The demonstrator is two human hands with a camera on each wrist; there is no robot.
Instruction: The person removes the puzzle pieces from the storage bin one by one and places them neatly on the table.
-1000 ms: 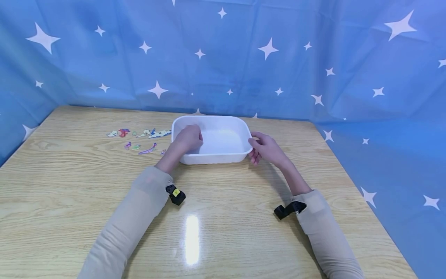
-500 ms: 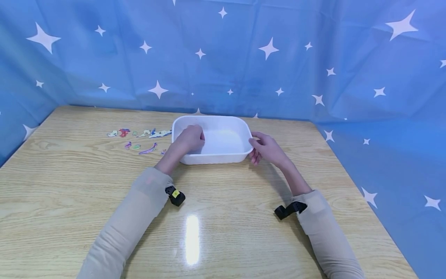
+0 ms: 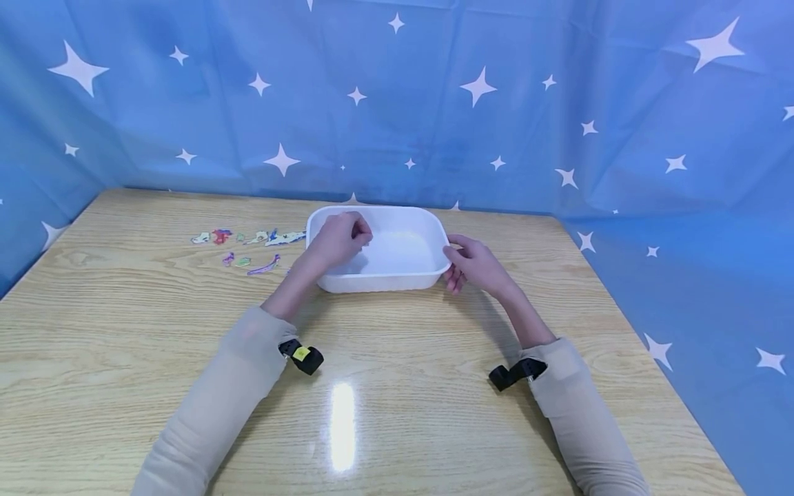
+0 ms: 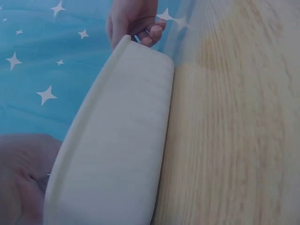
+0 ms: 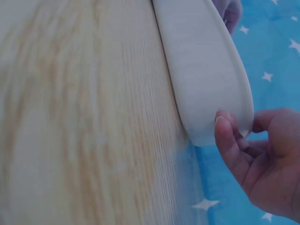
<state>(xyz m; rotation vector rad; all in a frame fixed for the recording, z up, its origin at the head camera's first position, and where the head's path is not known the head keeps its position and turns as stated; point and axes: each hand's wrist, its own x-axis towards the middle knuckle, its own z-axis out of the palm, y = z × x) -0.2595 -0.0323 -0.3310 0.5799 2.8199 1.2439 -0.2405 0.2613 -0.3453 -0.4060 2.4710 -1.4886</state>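
A white plastic basin (image 3: 403, 251) stands on the wooden table, its long side facing me. Over the left part of its inside is my left hand (image 3: 340, 238), fingers bent in toward the thumb. Whether something is between those fingertips I cannot tell; in the left wrist view the basin wall hides them. My right hand (image 3: 476, 264) holds the basin's right end. The thumb lies at the rim and the other fingers are against the outer wall, as the right wrist view shows with the hand (image 5: 272, 159) at the basin's end (image 5: 206, 75).
Left of the basin, several small flat colourful cutouts lie in two loose rows, among them a red-and-blue piece (image 3: 220, 236), a purple strip (image 3: 265, 265) and a pale blue-edged piece (image 3: 284, 238). A blue star-patterned curtain (image 3: 372, 124) hangs behind the table (image 3: 422, 386).
My left hand has risen a little from the basin's floor and shifted slightly right, its fingertips now more visible. The right hand and the basin have stayed in place.
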